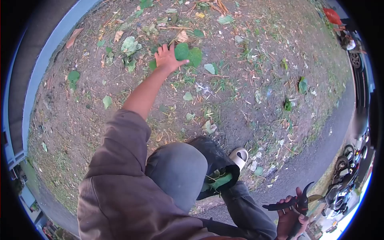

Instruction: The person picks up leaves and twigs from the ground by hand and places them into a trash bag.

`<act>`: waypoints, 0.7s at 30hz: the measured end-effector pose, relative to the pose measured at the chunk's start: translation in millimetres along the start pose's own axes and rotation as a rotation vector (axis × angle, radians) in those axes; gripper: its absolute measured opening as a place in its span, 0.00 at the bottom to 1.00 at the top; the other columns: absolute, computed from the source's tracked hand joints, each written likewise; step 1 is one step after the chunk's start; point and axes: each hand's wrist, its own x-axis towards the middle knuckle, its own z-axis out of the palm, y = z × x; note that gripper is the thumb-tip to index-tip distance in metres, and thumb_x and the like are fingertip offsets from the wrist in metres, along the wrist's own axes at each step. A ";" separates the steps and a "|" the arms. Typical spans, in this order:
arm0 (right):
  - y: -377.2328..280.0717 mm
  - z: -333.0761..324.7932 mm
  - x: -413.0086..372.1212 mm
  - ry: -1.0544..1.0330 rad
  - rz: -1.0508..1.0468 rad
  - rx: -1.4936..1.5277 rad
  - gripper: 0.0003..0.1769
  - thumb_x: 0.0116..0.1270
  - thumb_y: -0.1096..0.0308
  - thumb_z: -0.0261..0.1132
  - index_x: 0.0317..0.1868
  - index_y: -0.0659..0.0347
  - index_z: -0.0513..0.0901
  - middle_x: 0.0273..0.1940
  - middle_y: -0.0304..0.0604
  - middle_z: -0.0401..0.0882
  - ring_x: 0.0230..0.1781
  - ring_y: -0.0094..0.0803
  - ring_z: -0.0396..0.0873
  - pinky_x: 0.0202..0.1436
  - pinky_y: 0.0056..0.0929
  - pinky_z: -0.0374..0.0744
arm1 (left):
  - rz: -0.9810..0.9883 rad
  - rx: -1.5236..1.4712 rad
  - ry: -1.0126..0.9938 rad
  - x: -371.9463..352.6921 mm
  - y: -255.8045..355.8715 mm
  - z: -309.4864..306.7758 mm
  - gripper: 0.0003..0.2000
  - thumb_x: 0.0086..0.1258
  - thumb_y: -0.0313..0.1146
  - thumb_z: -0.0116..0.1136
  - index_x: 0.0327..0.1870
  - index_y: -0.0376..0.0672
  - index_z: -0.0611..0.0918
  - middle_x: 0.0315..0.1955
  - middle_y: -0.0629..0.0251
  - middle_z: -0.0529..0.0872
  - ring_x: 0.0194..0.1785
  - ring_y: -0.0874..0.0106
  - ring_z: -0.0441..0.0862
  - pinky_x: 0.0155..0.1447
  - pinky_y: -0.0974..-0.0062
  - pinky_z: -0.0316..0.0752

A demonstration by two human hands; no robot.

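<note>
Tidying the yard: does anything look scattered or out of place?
Yes: broad green leaves lie strewn over the bare dirt ground, outside the open black plastic bag. The left hand touches one; the right hand holds black pruning shears.

One fisheye view from the head looks steeply down over the knee (pixel 176 172) at nearby leaf-strewn ground (pixel 240 80).

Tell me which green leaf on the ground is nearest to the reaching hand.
The big round dark-green leaf right beside the left hand, at its thumb. The paler crumpled leaf lies apart on the other side.
</note>
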 end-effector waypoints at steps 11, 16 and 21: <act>-3.9 -7.2 -24.1 -0.146 -0.024 0.122 0.62 0.52 0.63 0.78 0.87 0.57 0.57 0.56 0.59 0.80 0.63 0.58 0.83 0.76 0.62 0.78 | 0.179 -0.196 -0.137 -33.5 21.2 -26.7 0.24 0.83 0.38 0.54 0.78 0.53 0.71 0.56 0.45 0.89 0.64 0.50 0.85 0.65 0.51 0.82; -4.4 -7.9 -24.6 -0.165 -0.059 0.151 0.64 0.49 0.65 0.80 0.87 0.59 0.56 0.55 0.61 0.81 0.61 0.58 0.84 0.75 0.62 0.80 | 0.641 -0.169 -0.238 -95.3 39.4 -7.5 0.21 0.83 0.36 0.50 0.75 0.49 0.75 0.59 0.49 0.87 0.62 0.51 0.85 0.70 0.51 0.80; -11.4 6.2 -30.5 -0.155 -0.074 0.136 0.62 0.48 0.66 0.78 0.85 0.62 0.60 0.53 0.60 0.82 0.59 0.57 0.85 0.75 0.58 0.81 | 0.755 -0.146 -0.177 -112.0 37.3 28.1 0.21 0.81 0.32 0.52 0.73 0.42 0.75 0.71 0.48 0.78 0.72 0.52 0.78 0.79 0.51 0.72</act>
